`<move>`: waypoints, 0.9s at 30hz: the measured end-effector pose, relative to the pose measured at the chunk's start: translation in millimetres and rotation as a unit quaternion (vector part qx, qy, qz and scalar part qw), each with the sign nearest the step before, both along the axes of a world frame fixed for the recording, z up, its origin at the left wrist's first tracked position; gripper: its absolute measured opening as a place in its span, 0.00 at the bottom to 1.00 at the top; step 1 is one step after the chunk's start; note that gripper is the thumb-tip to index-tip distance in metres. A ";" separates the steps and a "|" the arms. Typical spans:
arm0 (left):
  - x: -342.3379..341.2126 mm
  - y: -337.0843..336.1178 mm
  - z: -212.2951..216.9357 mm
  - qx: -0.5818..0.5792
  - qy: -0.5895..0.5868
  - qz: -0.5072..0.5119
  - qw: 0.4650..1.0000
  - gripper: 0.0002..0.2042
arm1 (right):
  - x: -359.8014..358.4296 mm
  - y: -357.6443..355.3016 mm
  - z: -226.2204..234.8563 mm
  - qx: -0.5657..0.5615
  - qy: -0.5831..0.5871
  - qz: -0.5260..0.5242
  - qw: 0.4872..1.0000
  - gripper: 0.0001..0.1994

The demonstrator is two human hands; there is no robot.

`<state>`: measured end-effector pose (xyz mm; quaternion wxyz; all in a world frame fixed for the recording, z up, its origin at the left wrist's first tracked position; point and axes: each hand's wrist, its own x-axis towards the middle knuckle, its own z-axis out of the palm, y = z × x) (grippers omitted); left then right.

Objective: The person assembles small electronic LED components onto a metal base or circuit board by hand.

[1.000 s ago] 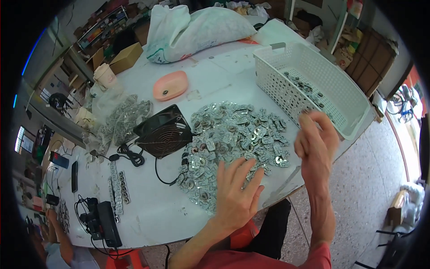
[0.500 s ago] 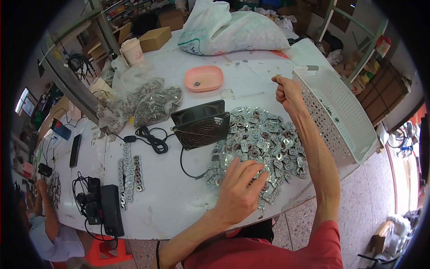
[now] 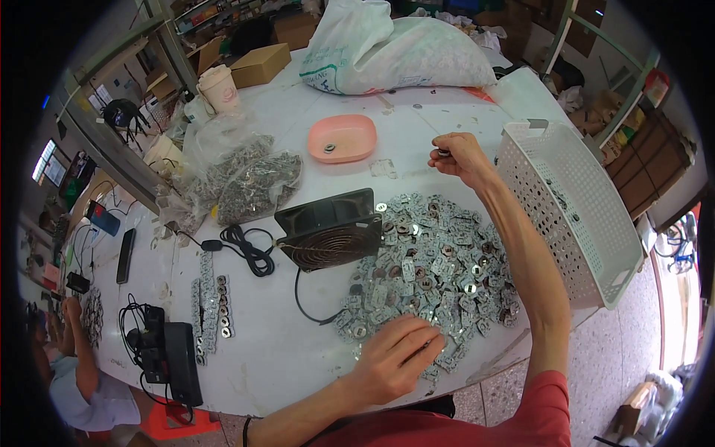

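Observation:
My left hand (image 3: pixel 396 360) is closed at the near edge of a pile of small silvery metal parts (image 3: pixel 428 272). A thin dark edge shows between its fingers, most likely one of the small metal parts. Beyond the pile my right hand (image 3: pixel 463 158) is raised, fingers curled around a small round dark metal part (image 3: pixel 444 153). Just right of that hand stands a white perforated plastic basket (image 3: pixel 551 223) with a few small parts inside. A black fan (image 3: pixel 328 231) with a wire guard sits against the pile's left side.
Behind the fan lies a pink tray (image 3: pixel 354 134) with a small ring in it. Plastic bags of metal parts (image 3: pixel 257 182) are at left, a big white sack (image 3: pixel 410 56) at the back. Rows of parts (image 3: pixel 208 313) lie near a black power adapter (image 3: pixel 182 361). Another person (image 3: pixel 86 380) works far left.
My right hand has come slightly left and nearer, showing the round part in its fingers. My left hand has drawn toward me and closed. The view has shifted a little.

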<state>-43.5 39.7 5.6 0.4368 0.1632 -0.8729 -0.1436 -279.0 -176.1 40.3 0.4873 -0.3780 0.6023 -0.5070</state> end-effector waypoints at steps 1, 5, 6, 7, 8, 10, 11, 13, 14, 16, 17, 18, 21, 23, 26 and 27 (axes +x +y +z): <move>2.7 0.0 0.0 0.003 -0.003 0.006 1.000 0.17 | 1.3 -14.7 -5.5 0.002 0.000 0.003 1.000 0.08; 6.9 -4.3 12.7 0.028 -0.025 0.028 0.999 0.12 | -7.2 -86.9 -25.6 -0.035 0.058 -0.024 0.997 0.10; 6.4 -6.9 15.1 0.042 -0.021 0.037 0.998 0.09 | -9.8 -106.4 -30.2 -0.048 0.094 -0.038 0.994 0.11; 6.4 -10.0 18.8 0.047 -0.021 0.039 0.998 0.09 | -11.4 -124.1 -37.3 -0.043 0.095 -0.035 0.994 0.11; 6.4 -14.2 22.3 0.045 -0.029 0.047 0.997 0.09 | -12.8 -141.5 -44.8 -0.095 0.287 -0.066 0.951 0.12; 13.2 -14.2 15.2 0.050 -0.042 0.065 0.996 0.09 | -7.6 -171.2 -58.6 -0.144 0.462 -0.080 0.871 0.13; 20.1 -9.9 9.1 0.076 -0.060 0.052 0.994 0.09 | -5.4 -183.0 -61.5 -0.141 0.511 -0.078 0.844 0.13; 24.9 -14.9 6.2 0.109 -0.075 0.042 0.990 0.10 | -3.1 -205.1 -67.0 -0.135 0.559 -0.068 0.815 0.14; 24.9 -20.2 12.5 0.109 -0.067 0.009 0.992 0.09 | -3.6 -215.8 -69.4 -0.149 0.598 -0.061 0.785 0.13; 26.5 -25.6 15.5 0.117 -0.056 -0.020 0.991 0.09 | -6.2 -235.4 -73.2 -0.160 0.635 -0.045 0.755 0.12; 27.6 -23.1 15.5 0.147 -0.060 -0.018 0.987 0.09 | -8.6 -244.9 -73.8 -0.156 0.655 -0.031 0.738 0.11; 28.7 -21.9 15.3 0.177 -0.063 -0.018 0.982 0.09 | -10.2 -251.8 -75.2 -0.151 0.676 -0.017 0.721 0.10; 32.3 -26.4 19.4 0.208 -0.072 -0.028 0.975 0.10 | -11.7 -258.7 -77.3 -0.148 0.697 0.002 0.701 0.10; 33.5 -28.0 19.6 0.214 -0.070 -0.027 0.974 0.10 | -10.8 -254.0 -77.5 -0.173 0.712 0.006 0.680 0.09; 32.5 -26.1 18.4 0.205 -0.065 -0.027 0.976 0.11 | -3.4 -239.3 -70.1 -0.242 0.736 0.021 0.632 0.07; 31.5 -24.7 17.3 0.193 -0.061 -0.025 0.979 0.11 | 1.1 -232.9 -66.0 -0.286 0.744 0.037 0.603 0.05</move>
